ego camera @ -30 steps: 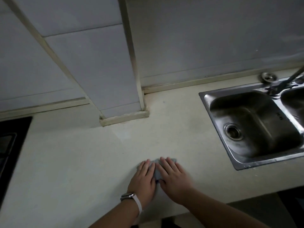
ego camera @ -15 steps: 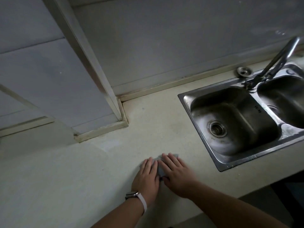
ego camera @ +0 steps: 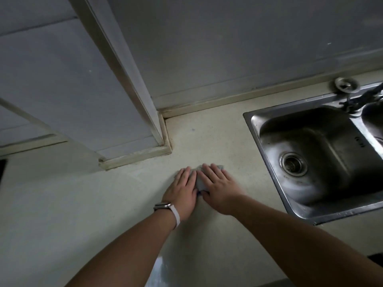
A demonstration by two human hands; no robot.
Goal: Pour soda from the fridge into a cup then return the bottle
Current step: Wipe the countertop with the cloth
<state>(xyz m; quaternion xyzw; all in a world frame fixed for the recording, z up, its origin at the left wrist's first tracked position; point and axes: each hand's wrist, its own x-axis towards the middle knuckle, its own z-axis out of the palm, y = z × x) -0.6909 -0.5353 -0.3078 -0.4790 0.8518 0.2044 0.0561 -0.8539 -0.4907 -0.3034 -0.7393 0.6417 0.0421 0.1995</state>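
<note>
While neither soda, cup nor fridge is in view, the left hand point(ego camera: 183, 188) and right hand point(ego camera: 217, 186) lie spread, flat, pinning a grey cloth point(ego camera: 199, 179) to the desk point(ego camera: 83, 214), seemingly a resting pose beside the sink point(ego camera: 269, 158).

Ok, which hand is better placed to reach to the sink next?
Right, probably. The right hand lies flat on the grey cloth, nearer the sink; the left hand, wearing the watch, sits farther away.

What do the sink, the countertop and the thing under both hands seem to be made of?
Sink: likely stainless steel, brushed, with grey metallic glints. Countertop: probably stone or composite, matte cream, faintly speckled. Grey pad under the hands: perhaps cloth or sponge; mostly hidden.
</note>
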